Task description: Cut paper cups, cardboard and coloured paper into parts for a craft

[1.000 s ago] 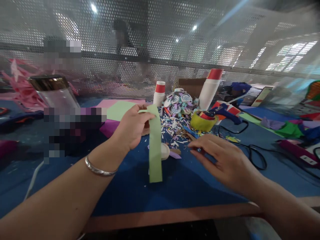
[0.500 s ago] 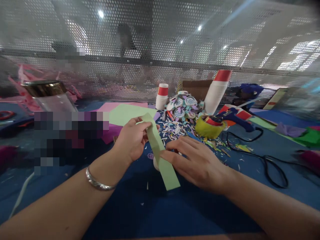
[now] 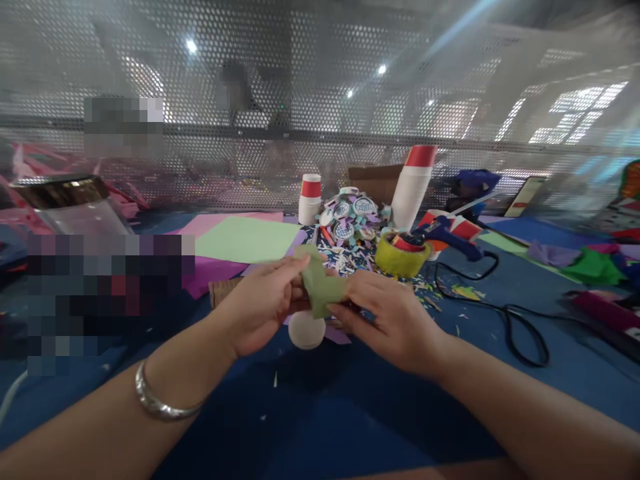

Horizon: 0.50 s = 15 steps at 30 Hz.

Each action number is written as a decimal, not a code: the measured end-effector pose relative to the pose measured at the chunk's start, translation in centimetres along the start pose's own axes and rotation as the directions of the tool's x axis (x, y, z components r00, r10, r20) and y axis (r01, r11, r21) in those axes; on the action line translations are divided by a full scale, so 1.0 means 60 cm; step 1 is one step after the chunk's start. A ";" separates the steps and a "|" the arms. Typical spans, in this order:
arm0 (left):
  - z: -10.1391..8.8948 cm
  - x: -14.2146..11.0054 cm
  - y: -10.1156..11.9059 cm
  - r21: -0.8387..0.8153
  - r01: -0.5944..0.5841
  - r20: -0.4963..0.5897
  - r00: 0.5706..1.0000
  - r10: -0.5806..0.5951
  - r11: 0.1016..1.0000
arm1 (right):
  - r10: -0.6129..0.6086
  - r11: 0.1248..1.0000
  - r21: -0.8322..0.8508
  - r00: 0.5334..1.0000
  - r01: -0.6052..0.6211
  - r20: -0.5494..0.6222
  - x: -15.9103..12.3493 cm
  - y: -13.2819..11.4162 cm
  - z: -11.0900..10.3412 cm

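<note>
A strip of light green paper (image 3: pixel 316 283) is bent between my two hands, its lower end turned to the right. My left hand (image 3: pixel 267 297) pinches its upper end. The other end is gripped by the fingers of my right hand (image 3: pixel 387 317). Just below the strip stands a small round white piece (image 3: pixel 307 330), on or above the blue table; I cannot tell what it is. Behind my hands lie a light green sheet (image 3: pixel 250 239) and a scatter of paper scraps (image 3: pixel 350 259).
A pile of small decorated white discs (image 3: pixel 353 213) sits between a short cup stack (image 3: pixel 310 200) and a tall leaning cup stack (image 3: pixel 413 190). To the right are a yellow tape roll (image 3: pixel 403 257), a blue glue gun (image 3: pixel 457 239) and its black cord (image 3: pixel 510 333). A gold-lidded jar (image 3: pixel 83 207) stands left.
The green strip, straight half a second ago, is now bent, my right hand having lifted its lower end. More of the round white piece shows. The view has shifted slightly right.
</note>
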<state>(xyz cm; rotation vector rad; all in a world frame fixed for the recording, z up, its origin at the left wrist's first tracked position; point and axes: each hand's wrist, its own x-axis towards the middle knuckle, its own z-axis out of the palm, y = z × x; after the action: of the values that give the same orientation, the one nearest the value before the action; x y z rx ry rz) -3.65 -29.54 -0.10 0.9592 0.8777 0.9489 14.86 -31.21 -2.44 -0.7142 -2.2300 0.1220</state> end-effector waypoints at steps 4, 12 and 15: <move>0.009 -0.007 0.002 -0.020 0.033 0.197 0.980 -0.028 0.999 | 0.137 0.990 0.039 0.990 -0.139 0.038 0.001 0.007 0.000; 0.011 -0.008 -0.011 0.086 -0.134 0.083 0.988 0.127 0.987 | 0.317 0.939 0.108 0.944 -0.326 0.094 0.002 0.011 0.000; 0.007 -0.004 -0.016 0.118 -0.145 0.067 0.988 0.138 0.982 | 0.317 0.934 0.132 0.941 -0.331 0.115 0.003 0.011 0.003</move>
<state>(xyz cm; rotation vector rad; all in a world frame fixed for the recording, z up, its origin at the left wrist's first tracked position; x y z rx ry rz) -3.09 -30.13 -0.79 1.1618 0.8345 0.9911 14.97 -30.53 -2.65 -1.0059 -2.1431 0.4909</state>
